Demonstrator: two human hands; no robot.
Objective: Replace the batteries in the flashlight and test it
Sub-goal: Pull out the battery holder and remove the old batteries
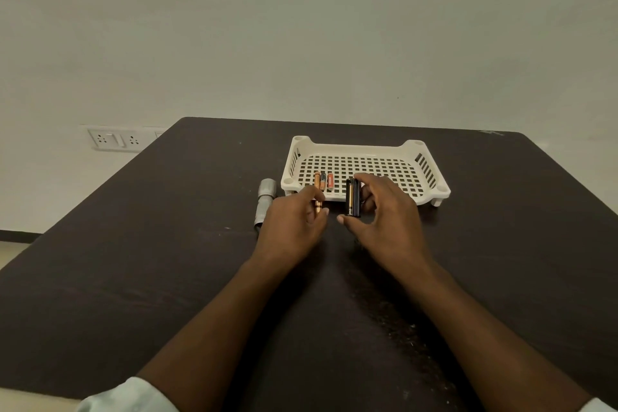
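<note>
Dark brown wooden table stands against a plain pale wall; a white socket plate is mounted low on that wall at left.

Grey metal cylindrical flashlight body lies on the table, just left of the left hand, its wider end toward the wall.

White perforated plastic tray sits on short feet beyond both hands. Two small copper-and-black batteries lie in its near left part.

Left hand: fingers curled, pinching a copper-and-black battery between thumb and fingertips, near the tray's front edge.

Right hand: fingers curled round a black cylindrical battery holder, held upright, a gold-toned cell visible in its side. The thumb points toward the left hand; the two hands are near but apart.

Pale sleeve cuffs show at the lower edge.
</note>
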